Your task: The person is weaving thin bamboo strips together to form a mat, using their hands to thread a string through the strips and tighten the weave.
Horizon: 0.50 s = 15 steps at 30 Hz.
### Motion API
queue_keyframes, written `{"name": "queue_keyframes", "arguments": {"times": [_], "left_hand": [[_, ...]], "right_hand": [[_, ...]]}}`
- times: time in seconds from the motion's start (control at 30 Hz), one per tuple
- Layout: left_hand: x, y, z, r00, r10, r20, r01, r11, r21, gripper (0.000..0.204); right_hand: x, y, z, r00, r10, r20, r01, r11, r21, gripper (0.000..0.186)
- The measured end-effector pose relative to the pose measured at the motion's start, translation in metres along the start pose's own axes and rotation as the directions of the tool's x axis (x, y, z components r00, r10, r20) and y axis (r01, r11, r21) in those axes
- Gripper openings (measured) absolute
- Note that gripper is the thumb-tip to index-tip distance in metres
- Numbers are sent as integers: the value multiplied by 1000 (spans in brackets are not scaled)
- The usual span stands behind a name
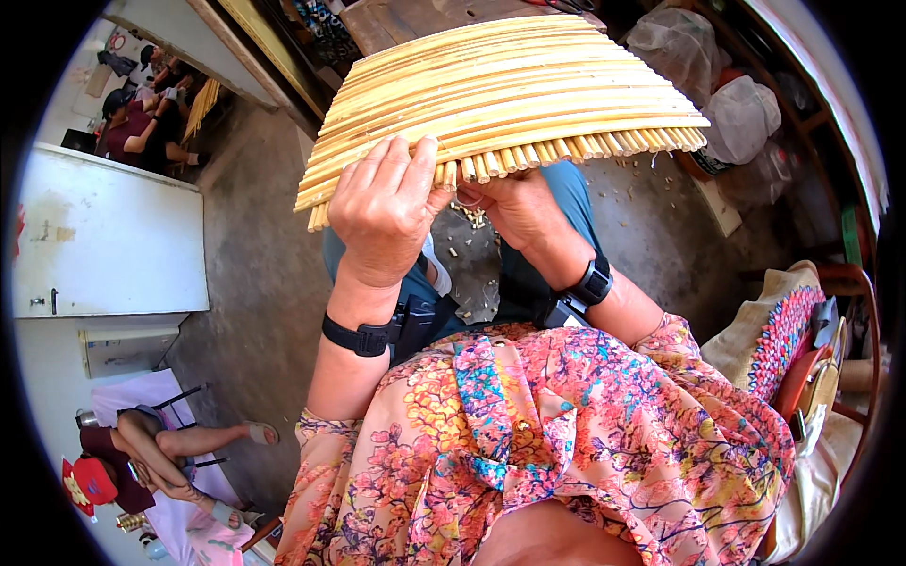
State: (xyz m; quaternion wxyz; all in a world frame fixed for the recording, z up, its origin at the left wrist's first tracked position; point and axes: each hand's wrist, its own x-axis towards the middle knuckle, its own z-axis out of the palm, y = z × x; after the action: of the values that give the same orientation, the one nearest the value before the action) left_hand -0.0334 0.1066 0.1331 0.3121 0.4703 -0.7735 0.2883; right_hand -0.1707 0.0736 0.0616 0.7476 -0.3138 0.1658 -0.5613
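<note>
A mat of pale yellow reed sticks (pixel 500 90), laid side by side, is held up in front of me, with a row of cut stick ends along its near right edge. My left hand (pixel 377 208) is closed on the near edge, fingers over the top and thumb toward the stick ends. Just under that edge is my right hand (pixel 519 209), its fingers bent close to my left thumb and partly hidden by the mat. A thin pale thread (pixel 468 200) loops at the right fingertips, which look pinched on it.
A wooden table (pixel 392 21) with scissors (pixel 564 5) stands beyond the mat. Short stick offcuts (pixel 462 247) litter the floor. Filled plastic bags (pixel 741 118) sit at the far right, a chair with a colourful woven pad (pixel 788 335) nearer. Other people (pixel 132 127) sit at the left.
</note>
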Motion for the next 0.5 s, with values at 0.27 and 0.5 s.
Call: {"name": "queue_keyframes", "arguments": {"times": [0.27, 0.5], "left_hand": [[-4, -1, 2, 1000, 2, -3, -2, 1000, -11, 32], [-5, -4, 4, 1000, 2, -1, -2, 998, -56, 43]], "right_hand": [[-2, 9, -9, 995, -93, 28, 95, 989, -115, 11], [0, 6, -6, 995, -92, -35, 81, 966, -247, 15]]}}
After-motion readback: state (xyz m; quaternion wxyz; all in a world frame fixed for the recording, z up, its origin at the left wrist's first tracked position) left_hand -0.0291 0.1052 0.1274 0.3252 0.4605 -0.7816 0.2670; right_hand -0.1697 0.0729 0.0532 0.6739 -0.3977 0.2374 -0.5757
